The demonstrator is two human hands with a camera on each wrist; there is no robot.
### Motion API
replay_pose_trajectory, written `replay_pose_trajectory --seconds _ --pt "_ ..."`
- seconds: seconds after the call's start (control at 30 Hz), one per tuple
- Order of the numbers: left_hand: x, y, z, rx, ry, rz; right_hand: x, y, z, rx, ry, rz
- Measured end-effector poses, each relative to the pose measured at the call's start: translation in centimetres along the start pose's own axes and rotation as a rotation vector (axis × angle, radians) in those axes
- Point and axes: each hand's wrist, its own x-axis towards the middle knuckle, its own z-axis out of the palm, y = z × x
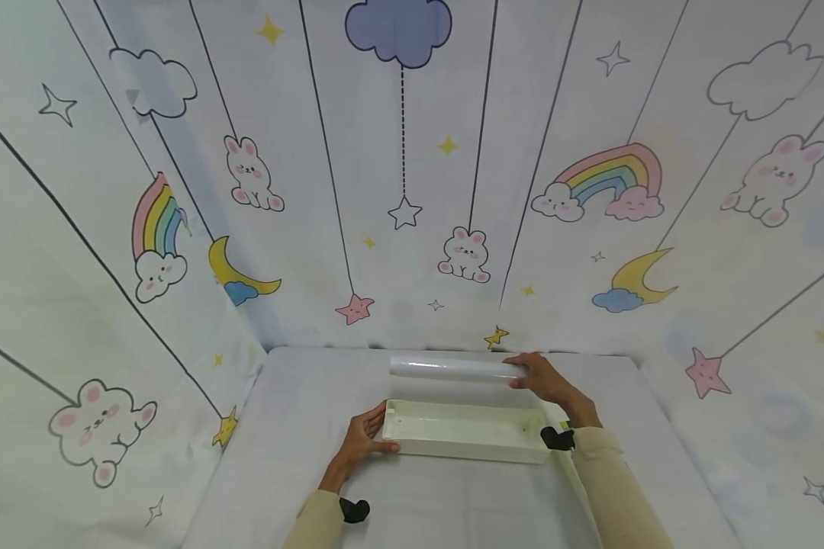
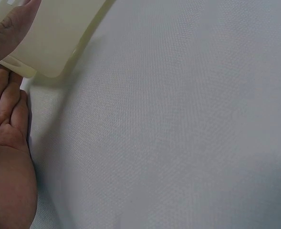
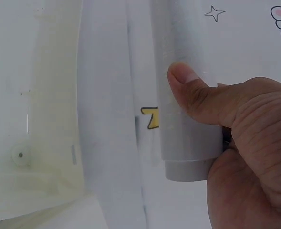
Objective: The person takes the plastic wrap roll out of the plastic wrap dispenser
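My right hand (image 1: 545,380) grips the right end of a glossy roll of cling film (image 1: 446,368), held lengthwise behind a long cream plastic box (image 1: 463,428). In the right wrist view the thumb lies along the film roll (image 3: 185,124), and its paler core end (image 3: 188,170) sticks out below. My left hand (image 1: 365,441) holds the box by its left end, thumb at the front corner and fingers round the back. The box has no cover over it, and its inside shows bare. From the left wrist, the box's end (image 2: 59,38) shows between thumb and fingers.
A white cloth covers the table (image 1: 302,396). Printed curtains (image 1: 412,152) with clouds, rabbits and stars rise behind and at both sides. A pale strip with a green patch (image 1: 564,424) lies by the box's right end, partly under the right forearm.
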Motion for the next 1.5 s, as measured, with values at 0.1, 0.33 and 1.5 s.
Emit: replay_pose_trajectory --seconds 0.1,0.33,1.5 --pt "0.0 0.2 0.0 0.004 0.007 -0.015 0.0 0.1 0.1 0.003 0.002 0.008" --pt "0.1 1.0 0.3 -0.037 0.024 -0.157 0.1 0.6 0.5 -0.005 0.0 0.01" --pt "0.2 1.6 0.1 -0.099 -0.02 -0.14 1.0 2.2 2.3 0.023 -0.024 -0.047"
